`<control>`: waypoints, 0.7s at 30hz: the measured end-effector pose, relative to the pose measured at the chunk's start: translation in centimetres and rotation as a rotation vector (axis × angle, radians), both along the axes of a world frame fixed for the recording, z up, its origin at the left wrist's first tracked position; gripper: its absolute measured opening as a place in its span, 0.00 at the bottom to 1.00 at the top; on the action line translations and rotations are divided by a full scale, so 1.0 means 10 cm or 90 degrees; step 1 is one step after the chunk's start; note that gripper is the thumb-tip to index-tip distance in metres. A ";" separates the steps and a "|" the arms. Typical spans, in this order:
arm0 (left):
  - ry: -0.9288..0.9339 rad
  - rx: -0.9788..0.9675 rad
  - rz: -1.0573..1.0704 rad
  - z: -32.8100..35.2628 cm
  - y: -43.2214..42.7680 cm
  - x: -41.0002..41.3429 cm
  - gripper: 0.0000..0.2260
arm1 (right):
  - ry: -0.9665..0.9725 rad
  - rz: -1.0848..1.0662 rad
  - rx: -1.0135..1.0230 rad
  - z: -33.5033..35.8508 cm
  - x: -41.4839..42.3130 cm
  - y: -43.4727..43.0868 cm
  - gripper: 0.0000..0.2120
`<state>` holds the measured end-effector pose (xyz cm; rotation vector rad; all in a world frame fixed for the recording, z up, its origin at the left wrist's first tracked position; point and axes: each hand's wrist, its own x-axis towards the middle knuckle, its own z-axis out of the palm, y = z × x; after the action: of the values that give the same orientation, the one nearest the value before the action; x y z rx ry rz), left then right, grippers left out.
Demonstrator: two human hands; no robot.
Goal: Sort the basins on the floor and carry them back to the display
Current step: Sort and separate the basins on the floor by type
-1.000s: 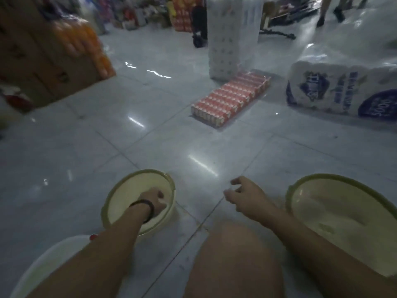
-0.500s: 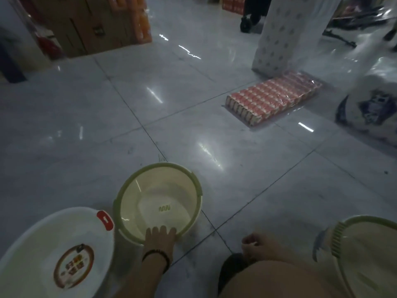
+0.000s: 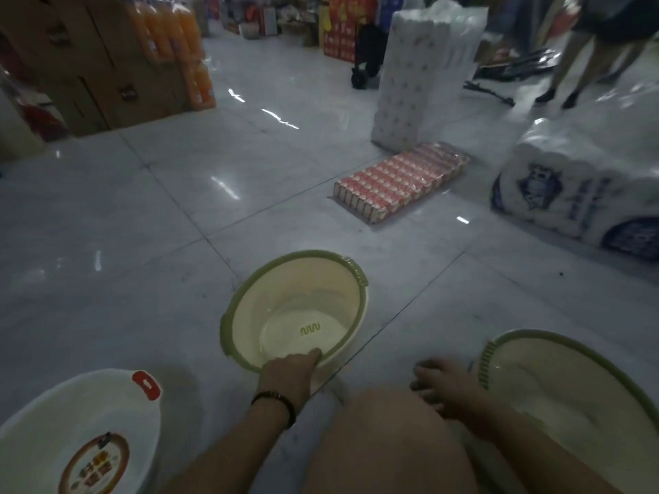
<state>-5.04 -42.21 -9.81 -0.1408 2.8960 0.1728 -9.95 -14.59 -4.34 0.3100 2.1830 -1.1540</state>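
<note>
Three on floor: white basin, middle basin, large basin; likely light, slick, flexy. Left hand fingers grip middle basin's near rim; right hand loosely curled, empty. Lift by rim.

"What colour is the middle basin?"

"Cream, with an olive-green rim and a green squiggle on its bottom. The right basin is also cream with a green rim."

"And the left basin?"

"White, with a red tab and a round red-and-orange label."

"The floor?"

"Glossy grey tiles with dark seams. The cartons are red and white. The tall bale is white, the low bale white with blue print. The bottles are orange and the boxes brown."
</note>
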 end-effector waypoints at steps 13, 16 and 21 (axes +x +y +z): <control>0.078 -0.129 -0.496 2.23 2.61 -0.70 0.14 | 0.151 -0.485 -0.220 1.30 0.13 2.01 0.24; 0.107 -0.155 -0.590 2.14 3.20 -0.53 0.12 | 0.154 -0.588 -0.211 1.19 0.39 2.49 0.20; 0.073 -0.059 -0.681 1.56 3.77 -0.51 0.16 | 0.149 -0.701 -0.174 0.65 0.71 3.12 0.14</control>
<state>-10.11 -4.51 5.77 1.3830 2.6475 -0.1517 -2.89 16.59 2.20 1.4201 1.9719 -2.1066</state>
